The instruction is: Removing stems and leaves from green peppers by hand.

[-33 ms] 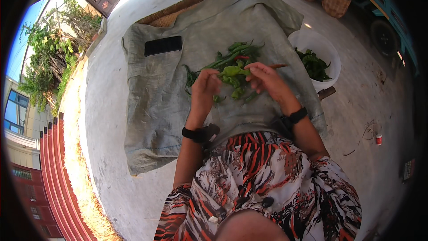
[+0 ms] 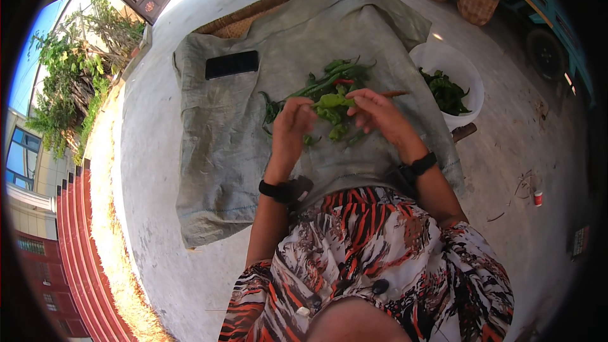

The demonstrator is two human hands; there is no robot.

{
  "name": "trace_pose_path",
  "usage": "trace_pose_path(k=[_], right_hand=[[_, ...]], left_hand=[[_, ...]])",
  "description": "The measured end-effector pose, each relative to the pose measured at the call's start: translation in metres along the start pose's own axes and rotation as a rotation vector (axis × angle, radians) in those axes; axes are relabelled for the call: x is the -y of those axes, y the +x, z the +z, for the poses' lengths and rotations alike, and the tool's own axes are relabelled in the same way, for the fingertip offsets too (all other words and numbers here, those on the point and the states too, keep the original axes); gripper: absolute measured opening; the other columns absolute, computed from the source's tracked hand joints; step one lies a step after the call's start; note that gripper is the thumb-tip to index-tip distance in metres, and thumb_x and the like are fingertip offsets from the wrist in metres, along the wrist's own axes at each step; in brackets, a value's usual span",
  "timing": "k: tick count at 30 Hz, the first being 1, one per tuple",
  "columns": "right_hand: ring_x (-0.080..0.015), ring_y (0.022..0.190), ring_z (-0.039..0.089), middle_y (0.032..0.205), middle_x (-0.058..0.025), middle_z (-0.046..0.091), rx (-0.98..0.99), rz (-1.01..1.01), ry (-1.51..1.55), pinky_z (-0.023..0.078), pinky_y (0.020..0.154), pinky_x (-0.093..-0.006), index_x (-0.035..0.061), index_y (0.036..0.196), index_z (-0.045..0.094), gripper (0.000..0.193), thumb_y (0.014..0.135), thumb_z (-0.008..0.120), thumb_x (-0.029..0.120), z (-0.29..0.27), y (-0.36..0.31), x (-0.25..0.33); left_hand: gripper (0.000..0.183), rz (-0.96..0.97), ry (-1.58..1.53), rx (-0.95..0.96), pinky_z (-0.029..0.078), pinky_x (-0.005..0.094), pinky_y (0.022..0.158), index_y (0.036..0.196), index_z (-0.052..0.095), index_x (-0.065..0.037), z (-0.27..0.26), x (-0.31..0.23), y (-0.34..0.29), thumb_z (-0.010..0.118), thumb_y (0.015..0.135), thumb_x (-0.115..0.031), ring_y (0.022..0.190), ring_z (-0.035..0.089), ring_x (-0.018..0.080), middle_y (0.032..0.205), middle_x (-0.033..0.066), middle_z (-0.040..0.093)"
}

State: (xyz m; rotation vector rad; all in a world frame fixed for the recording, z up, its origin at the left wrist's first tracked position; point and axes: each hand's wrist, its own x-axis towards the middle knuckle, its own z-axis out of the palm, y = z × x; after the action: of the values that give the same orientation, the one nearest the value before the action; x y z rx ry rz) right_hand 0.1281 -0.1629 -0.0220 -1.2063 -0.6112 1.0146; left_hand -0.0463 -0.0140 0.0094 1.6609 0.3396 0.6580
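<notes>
A light green pepper (image 2: pixel 332 100) stretches between my two hands, above the pile. The fingers of my left hand (image 2: pixel 292 128) are closed at its left end, and those of my right hand (image 2: pixel 384 118) pinch its right end. Below and behind it, a loose heap of green peppers (image 2: pixel 337 76) lies on a grey-green woven sheet (image 2: pixel 221 145). One red pepper (image 2: pixel 344 82) shows among the green ones. An orange-brown pepper (image 2: pixel 396 93) sticks out beyond my right fingers. My fingertips partly hide the held pepper's ends.
On the sheet's far left lies a black phone (image 2: pixel 232 65). To the right, a white tub (image 2: pixel 474 76) holds dark green peppers. Woven baskets (image 2: pixel 477 1) and a teal vehicle (image 2: pixel 563 19) stand at the far right. A red-and-white cup (image 2: pixel 538 198) is on the floor.
</notes>
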Motion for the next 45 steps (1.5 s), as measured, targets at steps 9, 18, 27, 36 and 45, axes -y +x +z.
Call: trace_pose_path(k=[9, 18, 27, 36, 45], right_hand=[[-0.0102, 0.067, 0.057, 0.094, -0.0034, 0.066, -0.134, -0.148, 0.609, 0.045, 0.053, -0.0237, 0.0113, 0.112, 0.057, 0.029, 0.095, 0.052, 0.034, -0.018, 0.005, -0.006], [-0.0109, 0.069, 0.053, 0.108, -0.0009, 0.065, 0.022, -0.296, 0.982, 0.044, 0.053, -0.0235, 0.0113, 0.117, 0.056, 0.03, 0.094, 0.054, 0.03, -0.045, 0.006, -0.007], [-0.007, 0.075, 0.057, 0.105, -0.0019, 0.059, 0.132, -0.15, -0.17, 0.044, 0.052, -0.02, 0.0094, 0.122, 0.052, 0.034, 0.091, 0.058, 0.024, 0.003, -0.002, -0.003], [-0.0082, 0.069, 0.058, 0.094, -0.0011, 0.064, 0.015, -0.063, -0.055, 0.044, 0.051, -0.0205, 0.0094, 0.11, 0.055, 0.027, 0.092, 0.058, 0.029, -0.003, 0.0, -0.003], [-0.0111, 0.069, 0.057, 0.094, -0.0018, 0.067, -0.08, -0.269, 0.874, 0.044, 0.052, -0.0258, 0.0101, 0.113, 0.058, 0.033, 0.095, 0.051, 0.037, -0.044, 0.005, -0.004]], left_hand=[[0.023, 0.033, 0.367, 0.066, 0.045, 0.0278, 0.061, 0.109, 0.054, -0.004, 0.009, 0.014, -0.001, 0.059, 0.086, -0.005, 0.07, 0.056, 0.0147, 0.088, 0.0074, 0.058], [0.044, 0.125, 0.926, 0.324, 0.049, 0.0472, 0.073, 0.113, 0.052, -0.009, 0.019, 0.032, -0.009, 0.069, 0.073, -0.019, 0.09, 0.06, 0.0391, 0.102, 0.017, 0.06], [0.023, -0.009, 0.466, 0.131, 0.048, 0.0391, 0.066, 0.108, 0.058, -0.002, 0.024, 0.009, 0.0, 0.055, 0.09, -0.018, 0.077, 0.062, 0.0341, 0.085, 0.0178, 0.063], [0.02, -0.095, 0.487, 0.053, 0.047, 0.0361, 0.066, 0.103, 0.058, -0.003, 0.02, 0.021, 0.005, 0.055, 0.09, -0.019, 0.074, 0.061, 0.0292, 0.089, 0.0167, 0.062], [0.03, 0.078, 0.704, 0.067, 0.046, 0.044, 0.071, 0.108, 0.054, -0.007, 0.012, 0.04, 0.008, 0.062, 0.079, -0.008, 0.09, 0.057, 0.0372, 0.101, 0.0158, 0.053]])
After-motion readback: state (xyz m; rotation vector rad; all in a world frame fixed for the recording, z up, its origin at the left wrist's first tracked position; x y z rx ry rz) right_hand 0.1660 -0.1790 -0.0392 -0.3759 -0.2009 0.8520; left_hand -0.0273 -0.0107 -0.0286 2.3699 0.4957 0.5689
